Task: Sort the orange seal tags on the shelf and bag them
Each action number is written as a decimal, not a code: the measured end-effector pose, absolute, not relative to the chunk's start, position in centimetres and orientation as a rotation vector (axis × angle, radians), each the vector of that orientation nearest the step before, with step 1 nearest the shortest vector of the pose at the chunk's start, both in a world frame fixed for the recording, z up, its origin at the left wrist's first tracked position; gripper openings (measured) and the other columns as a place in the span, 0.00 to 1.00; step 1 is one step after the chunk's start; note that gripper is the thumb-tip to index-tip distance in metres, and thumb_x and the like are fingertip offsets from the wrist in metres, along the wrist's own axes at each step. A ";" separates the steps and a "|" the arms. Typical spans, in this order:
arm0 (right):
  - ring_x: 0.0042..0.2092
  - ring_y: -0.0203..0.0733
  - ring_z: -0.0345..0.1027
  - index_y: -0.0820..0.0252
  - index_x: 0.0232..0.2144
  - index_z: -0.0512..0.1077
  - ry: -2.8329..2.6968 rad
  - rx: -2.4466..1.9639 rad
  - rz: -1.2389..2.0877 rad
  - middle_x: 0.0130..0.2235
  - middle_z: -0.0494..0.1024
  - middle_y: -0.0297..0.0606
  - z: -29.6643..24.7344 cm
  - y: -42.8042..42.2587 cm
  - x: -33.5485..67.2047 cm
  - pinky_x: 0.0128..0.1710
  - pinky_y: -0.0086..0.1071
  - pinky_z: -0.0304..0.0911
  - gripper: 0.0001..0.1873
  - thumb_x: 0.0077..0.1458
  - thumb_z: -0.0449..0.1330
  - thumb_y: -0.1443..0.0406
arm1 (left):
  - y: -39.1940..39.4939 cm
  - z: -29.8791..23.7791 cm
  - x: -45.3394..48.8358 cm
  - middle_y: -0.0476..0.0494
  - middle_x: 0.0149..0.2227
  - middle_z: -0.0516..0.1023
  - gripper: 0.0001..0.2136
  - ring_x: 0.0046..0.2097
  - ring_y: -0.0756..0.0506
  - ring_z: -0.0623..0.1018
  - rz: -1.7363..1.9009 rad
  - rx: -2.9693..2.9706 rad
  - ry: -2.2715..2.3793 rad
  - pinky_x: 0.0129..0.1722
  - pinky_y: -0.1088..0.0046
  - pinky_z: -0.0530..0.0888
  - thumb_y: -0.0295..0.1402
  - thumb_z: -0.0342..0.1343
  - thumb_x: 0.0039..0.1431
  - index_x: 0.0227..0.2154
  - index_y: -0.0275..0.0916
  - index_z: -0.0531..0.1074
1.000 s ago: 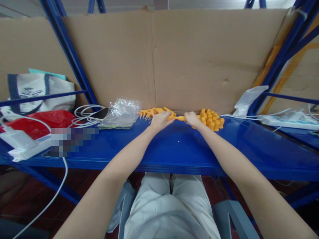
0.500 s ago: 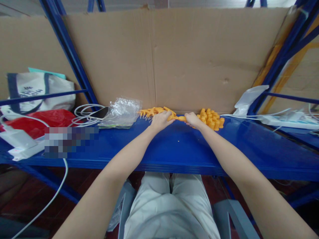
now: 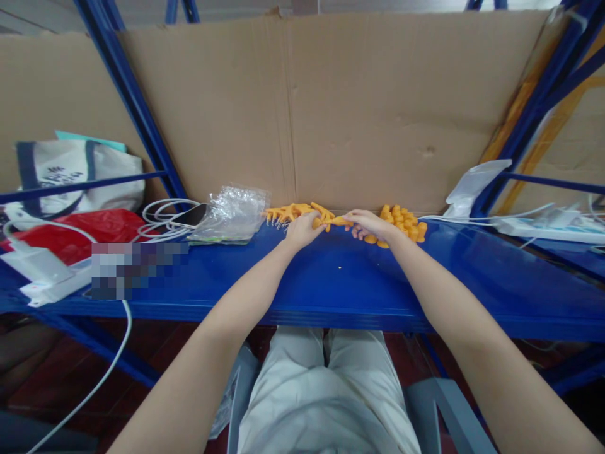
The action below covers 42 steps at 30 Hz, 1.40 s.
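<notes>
A slim orange plastic-looking piece stretches between my two hands above the blue shelf. My left hand is closed around its left end. My right hand pinches the right end between thumb and forefinger, the other fingers curled loosely away. Beside and behind my left hand lies a heap of orange branching pieces with small metal chains hanging from them. Close to my right hand, partly hidden by it, stands a cluster of chunky orange pieces. The exact kind of the orange pieces is too small to tell.
Clear plastic bags lie left of the heap, by a dark phone-like object and coiled white cable. Further left are a red bag and a white power strip. A cardboard sheet stands behind the blue shelf.
My right hand has turned and its lower fingers have loosened from a tighter grip. The orange piece between my hands now shows more and tilts up slightly to the right. My left hand has barely moved.
</notes>
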State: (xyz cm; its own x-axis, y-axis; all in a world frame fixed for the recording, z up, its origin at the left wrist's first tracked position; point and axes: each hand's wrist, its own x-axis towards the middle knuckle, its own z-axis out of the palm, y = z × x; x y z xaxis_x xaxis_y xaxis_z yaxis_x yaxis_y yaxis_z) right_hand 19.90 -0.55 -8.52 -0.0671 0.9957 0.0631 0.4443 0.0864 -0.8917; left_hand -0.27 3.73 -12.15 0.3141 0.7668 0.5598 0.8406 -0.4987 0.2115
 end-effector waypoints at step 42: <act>0.58 0.53 0.69 0.58 0.57 0.71 -2.219 -2.009 -0.512 0.55 0.76 0.53 -10.2 -0.6 19.5 0.59 0.52 0.50 0.24 0.63 0.47 0.72 | 6.4 -15.3 0.9 0.36 0.69 0.61 0.28 0.70 0.40 0.62 -0.326 -2.838 -1.377 0.67 0.61 0.60 0.46 0.41 0.69 0.66 0.38 0.62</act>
